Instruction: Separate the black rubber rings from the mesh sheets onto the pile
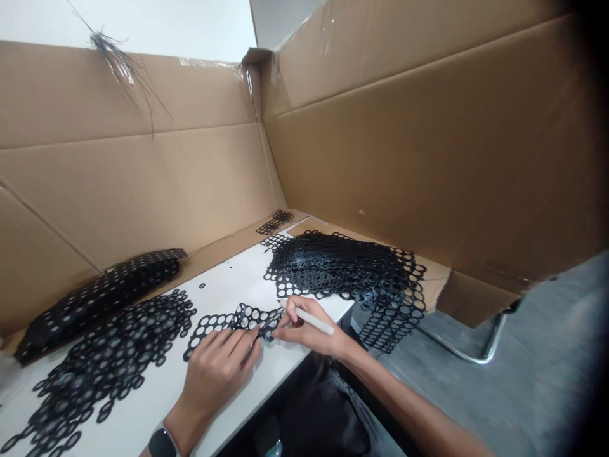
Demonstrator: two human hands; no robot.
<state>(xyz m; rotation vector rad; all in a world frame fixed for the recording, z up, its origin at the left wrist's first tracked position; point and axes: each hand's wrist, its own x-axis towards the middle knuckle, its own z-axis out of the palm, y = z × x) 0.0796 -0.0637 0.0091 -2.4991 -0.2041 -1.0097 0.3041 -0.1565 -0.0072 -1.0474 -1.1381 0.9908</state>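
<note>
A narrow strip of black ring mesh [212,325], made of joined rings, lies on the white table in front of me. My left hand [223,362] rests over its near edge, fingers bent and closed on the mesh by the fingertips. From the other side my right hand [309,327] meets the strip, its thumb and fingertips at the rings. A white pen-like tool [314,320] sits in that hand, lying across the fingers. Exactly what the right fingertips pinch is hidden. Both hands are close together at the strip's right end.
Loose black rings [114,355] are heaped at left, beside a rolled dotted black bundle [104,295]. A large pile of ring mesh [342,260] hangs over the table's right edge. Cardboard walls [404,139] enclose the back and right. Black ties [111,54] hang at upper left.
</note>
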